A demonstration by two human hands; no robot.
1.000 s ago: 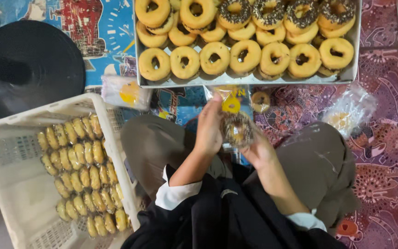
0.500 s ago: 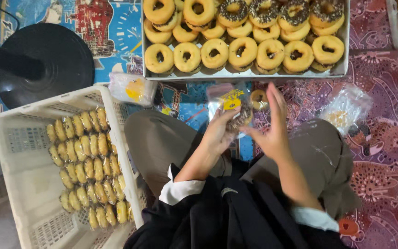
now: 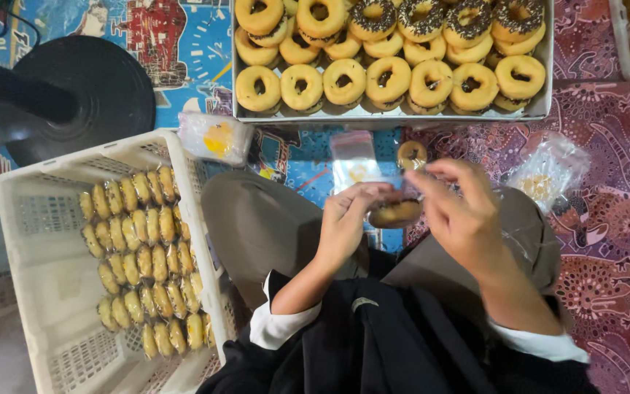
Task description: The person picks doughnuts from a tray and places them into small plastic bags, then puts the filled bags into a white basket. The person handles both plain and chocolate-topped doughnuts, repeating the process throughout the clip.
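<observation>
**Two hands close on one donut above the lap**

The person sits cross-legged and both forearms come up from the white cuffs toward the middle. The left hand point(image 3: 344, 222) is bent at the wrist, its fingers curled around the left side of a dark-topped donut point(image 3: 395, 213). The right hand point(image 3: 461, 211) lies over the right side, palm down, fingers pinching clear plastic at the top of the donut. So both hands hold the same donut, which hangs above the gap between the knees.

To the left, near the knee, stands a white crate point(image 3: 45, 241) with rows of wrapped donuts on edge. A filled bag point(image 3: 214, 137) lies at the crate's far corner. Another bag point(image 3: 548, 175) rests on the mat to the right. One loose donut point(image 3: 411, 154) lies just beyond the hands. Farthest, a tray point(image 3: 395, 111) carries yellow and chocolate donuts in rows.
</observation>
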